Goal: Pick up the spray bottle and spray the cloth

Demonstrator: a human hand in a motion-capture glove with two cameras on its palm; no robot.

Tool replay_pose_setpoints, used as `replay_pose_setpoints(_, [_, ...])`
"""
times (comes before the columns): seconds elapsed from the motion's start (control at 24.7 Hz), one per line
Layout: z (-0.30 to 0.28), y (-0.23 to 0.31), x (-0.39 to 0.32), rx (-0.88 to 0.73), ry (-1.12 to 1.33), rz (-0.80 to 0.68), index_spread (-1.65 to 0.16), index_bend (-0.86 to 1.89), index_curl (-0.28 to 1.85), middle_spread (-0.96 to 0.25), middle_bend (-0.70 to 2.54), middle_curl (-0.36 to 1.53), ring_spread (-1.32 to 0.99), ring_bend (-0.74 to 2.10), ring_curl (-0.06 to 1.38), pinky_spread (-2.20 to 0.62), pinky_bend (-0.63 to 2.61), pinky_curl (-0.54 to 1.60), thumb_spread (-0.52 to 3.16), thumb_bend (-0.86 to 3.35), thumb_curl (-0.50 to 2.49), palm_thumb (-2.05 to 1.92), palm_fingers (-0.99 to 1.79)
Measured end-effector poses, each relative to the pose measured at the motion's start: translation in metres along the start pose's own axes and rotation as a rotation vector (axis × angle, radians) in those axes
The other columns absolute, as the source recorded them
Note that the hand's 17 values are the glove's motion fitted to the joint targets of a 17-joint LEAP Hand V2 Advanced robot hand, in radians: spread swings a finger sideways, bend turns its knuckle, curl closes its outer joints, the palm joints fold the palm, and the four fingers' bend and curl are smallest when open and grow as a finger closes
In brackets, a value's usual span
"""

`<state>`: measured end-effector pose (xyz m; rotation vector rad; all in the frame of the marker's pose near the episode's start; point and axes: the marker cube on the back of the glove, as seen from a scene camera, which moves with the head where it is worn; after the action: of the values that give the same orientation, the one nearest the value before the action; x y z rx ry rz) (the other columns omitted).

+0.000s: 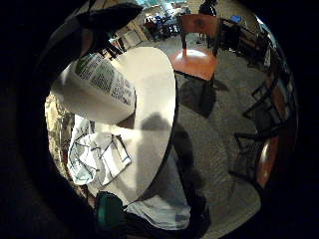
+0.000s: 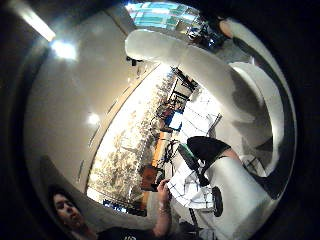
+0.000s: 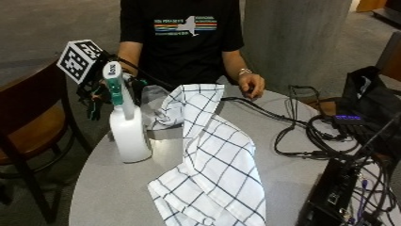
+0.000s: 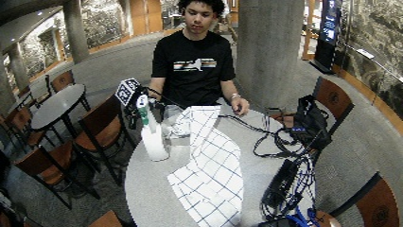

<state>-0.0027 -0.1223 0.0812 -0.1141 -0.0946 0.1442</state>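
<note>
A white spray bottle (image 3: 130, 134) with a green trigger head stands upright on the round grey table (image 3: 106, 197), near its left edge. My gloved right hand (image 3: 94, 101) is at the bottle's neck from behind, with dark fingers showing on both sides of the neck. In the thumb side palm view a black finger (image 2: 207, 147) lies on the bottle (image 2: 235, 195) beside the green trigger. The labelled body of the bottle (image 1: 99, 87) fills much of the little finger side palm view. A white checked cloth (image 3: 216, 169) lies spread from just right of the bottle toward the table's front.
The person's bare left hand (image 3: 252, 87) rests on the table's far side. Black cables (image 3: 294, 127), a black bag (image 3: 370, 103) and a black box (image 3: 338, 197) crowd the right side. A wooden chair (image 3: 31, 122) stands left of the table.
</note>
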Motion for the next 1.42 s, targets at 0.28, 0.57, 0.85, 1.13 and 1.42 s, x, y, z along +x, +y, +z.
replay_pose_setpoints(0.28, [0.019,-0.019,0.002,-0.026,-0.03,0.028,-0.37,0.01,0.1,0.05,0.32,0.33,0.09,0.53,0.29,0.26,0.68,0.35,0.95,0.0,0.3,0.72,0.33])
replay_pose_setpoints(0.57, [0.022,-0.02,0.002,0.013,-0.044,0.036,-0.38,0.02,0.07,0.06,0.35,0.35,0.1,0.54,0.3,0.27,0.78,0.38,0.95,0.0,0.32,0.77,0.32])
replay_pose_setpoints(0.85, [0.003,-0.004,-0.001,0.215,-0.033,-0.025,-0.27,0.21,0.16,-0.01,0.41,0.38,-0.02,0.59,0.31,0.03,0.73,0.35,0.92,0.08,0.41,0.98,0.95])
replay_pose_setpoints(1.13, [-0.011,0.005,-0.008,0.319,-0.073,-0.062,-0.21,0.22,0.24,-0.07,0.37,0.4,-0.1,0.63,0.37,-0.19,0.71,0.37,0.79,0.04,0.46,1.02,1.24])
replay_pose_setpoints(1.42, [-0.012,0.007,-0.007,0.265,-0.037,-0.061,-0.19,0.19,0.29,-0.1,0.35,0.43,-0.12,0.62,0.4,-0.25,0.67,0.38,0.66,-0.01,0.51,1.05,1.19])
